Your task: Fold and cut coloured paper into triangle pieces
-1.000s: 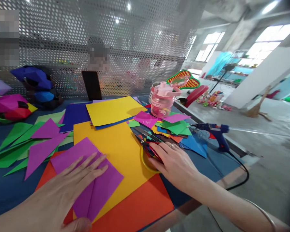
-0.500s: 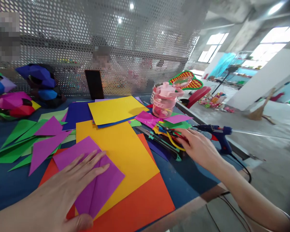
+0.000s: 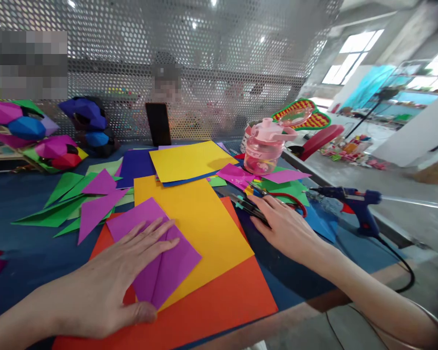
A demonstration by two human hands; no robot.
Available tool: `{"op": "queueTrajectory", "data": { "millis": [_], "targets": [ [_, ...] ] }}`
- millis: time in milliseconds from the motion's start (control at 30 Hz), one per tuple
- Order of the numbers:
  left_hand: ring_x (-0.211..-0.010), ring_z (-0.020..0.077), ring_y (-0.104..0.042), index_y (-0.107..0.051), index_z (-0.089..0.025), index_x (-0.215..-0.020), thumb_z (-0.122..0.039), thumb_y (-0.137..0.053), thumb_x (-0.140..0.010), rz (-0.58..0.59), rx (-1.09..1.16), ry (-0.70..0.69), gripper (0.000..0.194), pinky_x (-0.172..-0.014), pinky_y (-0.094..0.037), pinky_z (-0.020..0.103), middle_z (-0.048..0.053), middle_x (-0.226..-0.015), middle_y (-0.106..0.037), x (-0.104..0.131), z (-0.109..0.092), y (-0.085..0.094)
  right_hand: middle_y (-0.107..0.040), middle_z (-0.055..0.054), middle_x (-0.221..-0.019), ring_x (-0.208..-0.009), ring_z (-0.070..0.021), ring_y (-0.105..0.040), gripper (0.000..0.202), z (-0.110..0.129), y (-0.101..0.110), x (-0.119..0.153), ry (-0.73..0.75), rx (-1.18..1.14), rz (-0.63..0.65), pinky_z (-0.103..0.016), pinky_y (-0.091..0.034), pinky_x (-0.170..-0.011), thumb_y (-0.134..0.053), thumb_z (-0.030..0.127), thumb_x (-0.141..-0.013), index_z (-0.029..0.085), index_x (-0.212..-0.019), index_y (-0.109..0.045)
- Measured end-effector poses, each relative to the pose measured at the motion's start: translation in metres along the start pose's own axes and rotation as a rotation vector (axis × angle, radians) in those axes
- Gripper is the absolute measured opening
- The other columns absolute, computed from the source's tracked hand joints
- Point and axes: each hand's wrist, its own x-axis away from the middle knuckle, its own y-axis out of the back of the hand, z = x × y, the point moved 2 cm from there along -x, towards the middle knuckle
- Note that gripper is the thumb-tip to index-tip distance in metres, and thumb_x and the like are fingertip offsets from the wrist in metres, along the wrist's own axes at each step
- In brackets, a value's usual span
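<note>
My left hand [image 3: 113,272] lies spread over a folded purple sheet [image 3: 184,257], fingers apart. Under that sheet are an orange-yellow sheet [image 3: 219,233] and a larger red-orange sheet [image 3: 222,301]. At the right, my right hand [image 3: 288,228] has its fingers closed round the near end of a dark utility knife [image 3: 246,205] with a teal slider. Just beyond that hand, red-handled scissors [image 3: 297,201] rest on the table. A yellow sheet [image 3: 193,160] and a dark blue sheet [image 3: 136,167] lie farther back.
Green and purple cut pieces [image 3: 71,194] lie left, faceted paper models [image 3: 83,116] behind them. A phone [image 3: 158,124] stands against the perforated metal screen [image 3: 211,73]. A pink bottle [image 3: 264,148] stands back right; a blue glue gun [image 3: 361,199] lies near the right edge.
My right hand has moved from the scissors to the utility knife, and the scissors now lie free. The view has shifted left. My left hand stays on the purple sheet.
</note>
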Motion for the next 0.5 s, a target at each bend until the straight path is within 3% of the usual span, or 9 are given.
{"op": "queueTrajectory", "data": {
  "millis": [200, 367, 500],
  "targets": [
    [-0.149, 0.0398, -0.021, -0.012, -0.038, -0.161, -0.061, -0.069, -0.084, 0.053, 0.074, 0.017, 0.098, -0.114, -0.035, 0.061, 0.008, -0.167, -0.013, 0.004, -0.001, 0.007, -0.055, -0.014, -0.127, -0.096, -0.025, -0.068, 0.044, 0.013, 0.015, 0.012, 0.073, -0.048, -0.067, -0.037, -0.06, -0.073, -0.04, 0.03, -0.103, 0.021, -0.146, -0.045],
    [-0.148, 0.0407, -0.022, 0.008, -0.037, -0.16, -0.058, -0.071, -0.083, 0.076, 0.075, 0.062, 0.113, -0.112, -0.039, 0.061, 0.011, -0.167, -0.01, 0.004, -0.003, 0.007, -0.059, -0.016, -0.113, -0.078, -0.0246, -0.069, 0.045, 0.014, 0.028, 0.019, -0.015, 0.132, -0.215, -0.03, -0.05, -0.045, -0.039, 0.031, -0.103, 0.015, -0.144, -0.049],
    [-0.147, 0.0412, -0.025, 0.009, -0.037, -0.16, -0.055, -0.071, -0.084, 0.088, 0.07, 0.057, 0.112, -0.111, -0.039, 0.062, 0.011, -0.167, -0.014, 0.006, -0.005, 0.006, -0.061, -0.016, -0.115, -0.089, -0.0283, -0.069, 0.046, 0.013, 0.035, 0.019, -0.063, 0.047, -0.284, -0.033, -0.056, -0.055, -0.044, 0.033, -0.101, 0.017, -0.144, -0.048]
  ]
}}
